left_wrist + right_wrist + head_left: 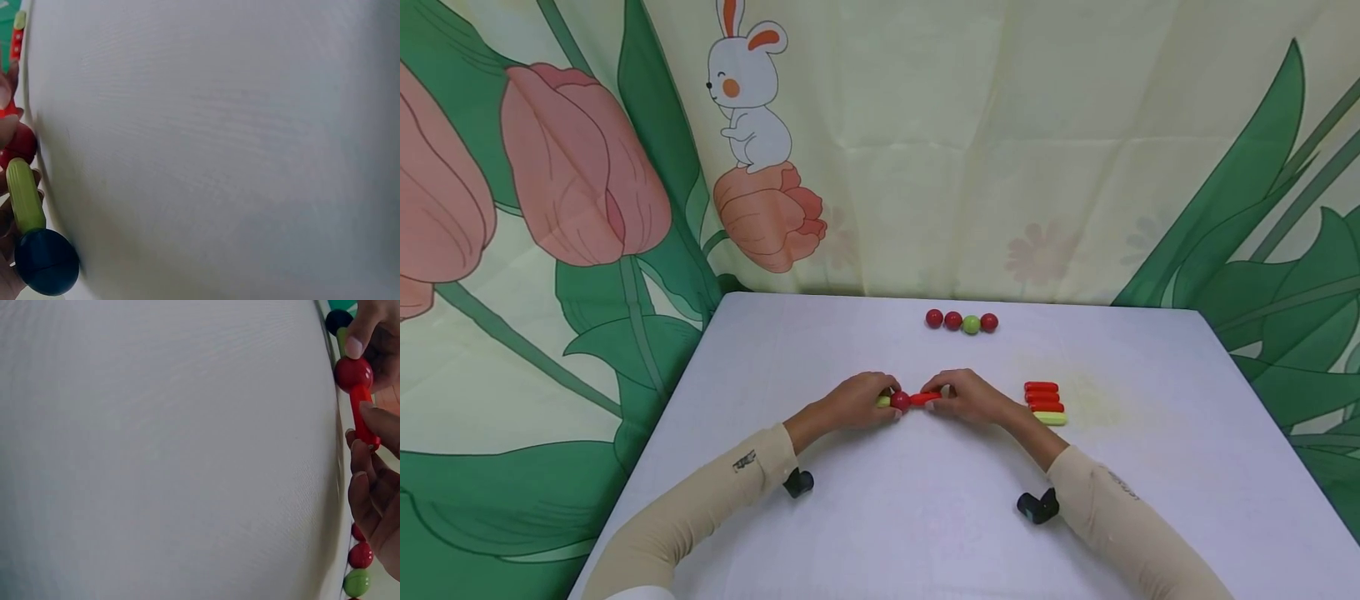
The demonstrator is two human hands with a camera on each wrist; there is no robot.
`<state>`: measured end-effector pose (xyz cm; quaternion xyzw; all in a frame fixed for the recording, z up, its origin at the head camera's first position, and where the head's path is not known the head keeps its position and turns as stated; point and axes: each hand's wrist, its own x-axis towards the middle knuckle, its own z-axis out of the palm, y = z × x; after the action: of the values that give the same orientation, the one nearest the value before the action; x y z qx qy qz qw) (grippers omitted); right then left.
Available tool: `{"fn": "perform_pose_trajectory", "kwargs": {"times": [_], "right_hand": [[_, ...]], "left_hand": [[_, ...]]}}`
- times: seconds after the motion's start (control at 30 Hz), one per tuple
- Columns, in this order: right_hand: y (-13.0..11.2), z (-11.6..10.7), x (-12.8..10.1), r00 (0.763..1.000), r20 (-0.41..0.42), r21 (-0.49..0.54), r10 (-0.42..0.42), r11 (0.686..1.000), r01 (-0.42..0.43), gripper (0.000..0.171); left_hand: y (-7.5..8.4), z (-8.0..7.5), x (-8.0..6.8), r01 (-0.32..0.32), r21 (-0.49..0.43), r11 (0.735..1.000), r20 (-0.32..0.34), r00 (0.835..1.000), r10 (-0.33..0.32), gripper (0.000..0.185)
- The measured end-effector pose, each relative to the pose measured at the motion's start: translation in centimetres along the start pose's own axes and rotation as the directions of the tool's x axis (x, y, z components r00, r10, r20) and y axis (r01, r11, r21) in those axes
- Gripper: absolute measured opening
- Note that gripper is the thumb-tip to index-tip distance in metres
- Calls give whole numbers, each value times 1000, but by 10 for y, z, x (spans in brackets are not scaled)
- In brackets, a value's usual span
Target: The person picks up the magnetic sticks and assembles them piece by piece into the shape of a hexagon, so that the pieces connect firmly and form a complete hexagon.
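Low over the middle of the white table, my left hand (857, 402) grips a red ball (900, 402) with a light green rod (26, 195) attached. A dark blue ball (47, 261) sits on the rod's other end, beside the left palm; the head view hides it. My right hand (967, 395) pinches a red rod (362, 415) between thumb and fingers. That rod's tip meets the red ball on its right side, so the parts form a line. Whether the tip is inside the ball I cannot tell.
At the table's back edge stands a row of balls, several red (934, 318) and one green (972, 325). By the right forearm lie stacked red rods (1042, 397) with a light green rod (1049, 418) nearest. A printed curtain (925, 150) hangs behind.
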<state>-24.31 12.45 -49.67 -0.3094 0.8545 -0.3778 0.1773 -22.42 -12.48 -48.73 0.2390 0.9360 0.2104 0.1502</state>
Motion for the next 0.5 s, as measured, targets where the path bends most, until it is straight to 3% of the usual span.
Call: {"fn": "perform_pose_trajectory", "kwargs": {"times": [0.2, 0.5], "right_hand": [[-2, 4, 2, 1000, 0, 17, 1, 1000, -1, 25], [-9, 7, 5, 1000, 1, 8, -25, 1000, 25, 24]], "left_hand": [[2, 0, 0, -21, 41, 999, -17, 1000, 22, 46], [5, 2, 3, -69, 27, 997, -27, 997, 70, 33]]}}
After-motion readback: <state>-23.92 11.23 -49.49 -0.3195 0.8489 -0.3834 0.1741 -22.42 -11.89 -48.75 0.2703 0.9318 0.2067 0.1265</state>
